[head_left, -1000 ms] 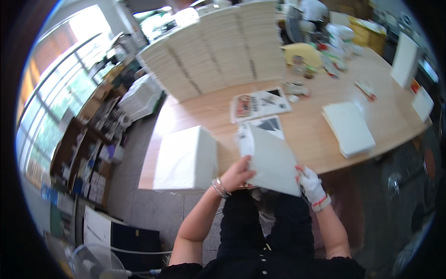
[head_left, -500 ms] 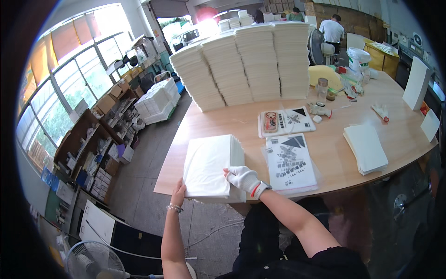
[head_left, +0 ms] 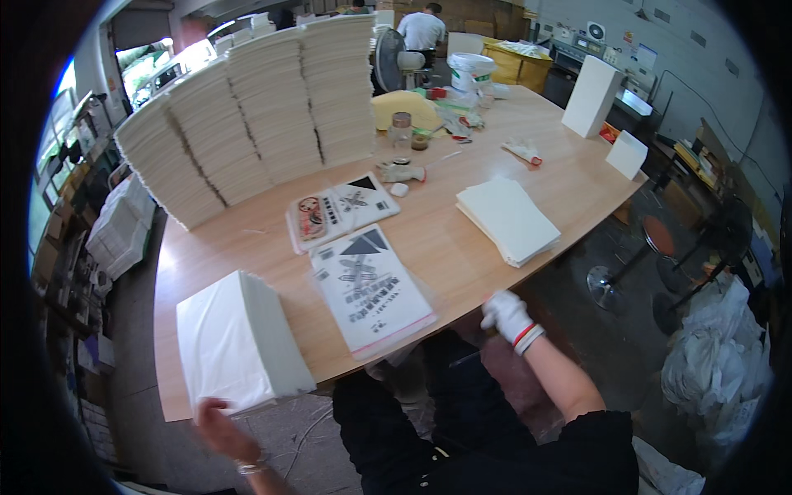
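Note:
A thick block of white paper sheets (head_left: pixel 223 338) lies at the table's near left corner, its top sheet slightly wrinkled. My bare left hand (head_left: pixel 221 431), a bracelet at the wrist, is at the block's near edge; motion smears its fingers, so touch is unclear. In a white knitted glove with a red cuff band, my right hand (head_left: pixel 507 318) is off the table's front edge, fingers loosely bent and nothing visible in them. Beyond it is a smaller stack of white sheets (head_left: pixel 511 221). Printed sheets in a clear plastic bag (head_left: pixel 367 289) lie between the two stacks.
A tall wall of stacked paper (head_left: pixel 264 103) fills the far left of the table (head_left: pixel 450 280). A jar (head_left: pixel 401 132), loose gloves (head_left: pixel 522 152) and a white bucket (head_left: pixel 472 73) stand or lie farther back. A stool (head_left: pixel 657 237) is at the right; a person (head_left: pixel 422 33) sits beyond.
My right hand has left the large paper block and moved right, past the table's front edge. My left hand has shifted to the block's near edge. The view has turned right.

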`<state>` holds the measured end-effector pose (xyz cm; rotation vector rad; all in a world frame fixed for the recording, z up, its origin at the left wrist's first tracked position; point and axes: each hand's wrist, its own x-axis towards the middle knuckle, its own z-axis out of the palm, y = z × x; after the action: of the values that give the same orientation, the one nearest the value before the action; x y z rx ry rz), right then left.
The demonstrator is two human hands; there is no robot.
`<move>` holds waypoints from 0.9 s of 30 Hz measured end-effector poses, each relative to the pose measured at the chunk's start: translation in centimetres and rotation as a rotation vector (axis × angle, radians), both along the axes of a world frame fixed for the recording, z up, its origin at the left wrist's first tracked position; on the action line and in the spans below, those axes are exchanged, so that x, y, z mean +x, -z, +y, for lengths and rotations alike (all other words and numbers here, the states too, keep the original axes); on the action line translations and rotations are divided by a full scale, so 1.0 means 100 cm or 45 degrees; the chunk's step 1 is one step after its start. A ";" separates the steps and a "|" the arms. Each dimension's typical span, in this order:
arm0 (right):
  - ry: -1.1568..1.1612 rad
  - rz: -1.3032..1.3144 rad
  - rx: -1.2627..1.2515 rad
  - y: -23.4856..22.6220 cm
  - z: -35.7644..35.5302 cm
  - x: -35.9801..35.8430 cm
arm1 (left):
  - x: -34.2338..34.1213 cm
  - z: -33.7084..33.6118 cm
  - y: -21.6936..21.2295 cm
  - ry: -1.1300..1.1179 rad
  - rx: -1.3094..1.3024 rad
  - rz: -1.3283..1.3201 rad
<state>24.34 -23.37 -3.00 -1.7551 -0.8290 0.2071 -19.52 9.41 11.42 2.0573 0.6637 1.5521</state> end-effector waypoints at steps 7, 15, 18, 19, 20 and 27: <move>0.819 1.138 0.534 -0.051 -0.033 0.078 | 0.214 -0.061 0.106 0.422 -0.066 1.538; 0.757 1.413 0.606 -0.062 -0.024 0.086 | 0.229 -0.043 0.114 0.374 0.287 1.123; 0.655 1.448 0.654 -0.063 -0.028 0.088 | 0.234 -0.072 0.116 0.318 0.349 1.400; 0.672 1.436 0.612 -0.064 -0.028 0.089 | 0.237 -0.072 0.122 0.284 0.397 1.448; 0.681 1.441 0.618 -0.062 -0.029 0.089 | 0.239 -0.072 0.128 0.250 0.445 1.496; 0.515 1.491 0.824 -0.059 -0.030 0.100 | 0.251 -0.064 0.129 0.143 0.692 1.466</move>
<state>34.34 -26.36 2.93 -0.8854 0.3049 0.5457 5.55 2.98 -1.53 3.2918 0.4681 0.3365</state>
